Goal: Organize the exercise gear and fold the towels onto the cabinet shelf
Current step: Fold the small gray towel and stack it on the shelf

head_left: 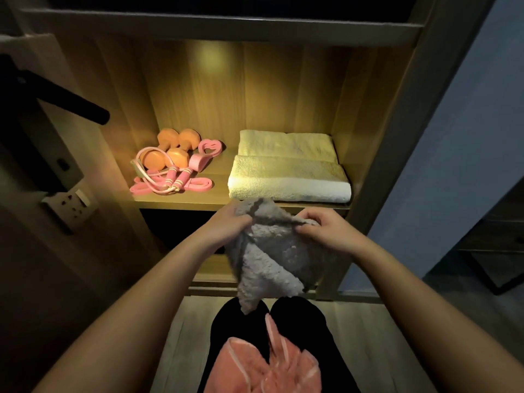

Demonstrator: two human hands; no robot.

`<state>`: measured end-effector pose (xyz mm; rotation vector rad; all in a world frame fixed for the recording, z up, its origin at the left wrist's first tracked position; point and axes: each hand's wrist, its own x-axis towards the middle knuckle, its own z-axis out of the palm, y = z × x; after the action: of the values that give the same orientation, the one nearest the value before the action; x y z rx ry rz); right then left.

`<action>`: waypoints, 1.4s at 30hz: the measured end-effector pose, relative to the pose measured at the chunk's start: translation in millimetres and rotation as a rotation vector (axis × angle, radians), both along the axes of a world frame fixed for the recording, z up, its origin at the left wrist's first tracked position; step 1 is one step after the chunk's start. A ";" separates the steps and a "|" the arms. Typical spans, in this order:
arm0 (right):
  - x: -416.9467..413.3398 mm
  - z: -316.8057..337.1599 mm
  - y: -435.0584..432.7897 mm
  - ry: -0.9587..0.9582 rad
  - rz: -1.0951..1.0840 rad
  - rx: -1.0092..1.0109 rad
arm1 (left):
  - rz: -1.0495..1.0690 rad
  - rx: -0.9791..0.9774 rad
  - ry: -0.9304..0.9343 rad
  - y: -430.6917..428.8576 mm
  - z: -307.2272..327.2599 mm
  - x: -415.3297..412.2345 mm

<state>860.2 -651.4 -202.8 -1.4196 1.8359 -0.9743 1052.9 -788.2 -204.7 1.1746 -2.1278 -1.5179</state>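
Left hand (224,226) and right hand (329,228) both pinch the grey towel (269,259), centre frame — bunched, uneven. Likely risk: that bunching makes a crooked fold, or the hanging tail slips free.

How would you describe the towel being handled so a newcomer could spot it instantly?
Find the lit cabinet shelf with two folded cream towels on its right. In front of it, the left hand and right hand grip a grey towel in mid-air. It alone is grey and held up, unlike the pink towel lying nearest the camera.
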 end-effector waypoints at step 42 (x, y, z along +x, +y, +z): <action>-122.5 -51.6 -195.8 0.234 -0.391 0.178 | 0.372 -0.288 0.172 -161.8 -65.5 -152.4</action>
<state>737.7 -847.2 -254.3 -1.1270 2.3717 -0.8232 900.5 -950.0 -270.2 1.2032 -1.8150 -1.0689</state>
